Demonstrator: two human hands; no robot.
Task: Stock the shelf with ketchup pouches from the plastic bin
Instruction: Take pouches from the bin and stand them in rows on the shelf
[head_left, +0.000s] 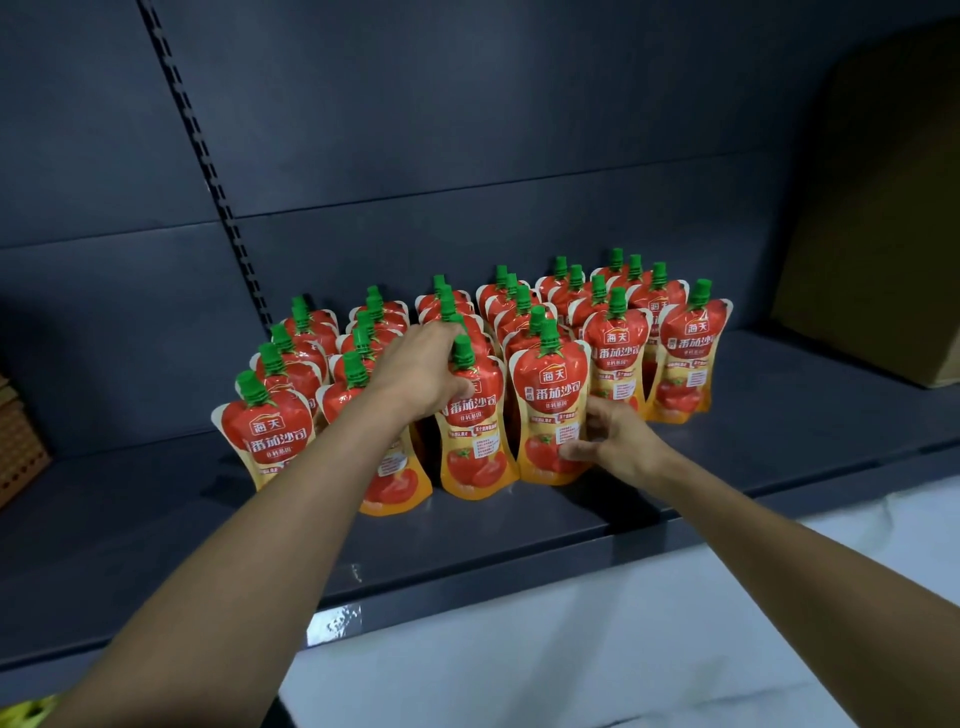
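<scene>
From the head view, the ketchup pouches (618, 353) stand upright on the dark shelf (519, 530) in six files running from near to far, red fronts facing out and green caps up. They fill the middle of the shelf, with bare board to the left and right of them.

The left hand (421, 364) reaches in over the second file and grips the third front pouch (472, 431) at its shoulder, fingers wrapped round just beside the green cap (462, 351). The forearm hides much of the second file's front pouch.

The right hand (618, 436) sits low against the fourth front pouch (550, 395). Its thumb lies on the printed face and its fingers curl at the right edge, so it pinches that side.

A cardboard box (883, 234) stands at the far right of the shelf, well apart from the pouches. Below the shelf's near lip is a white surface (623, 649). A brown perforated panel (21, 452) shows at the left edge.
</scene>
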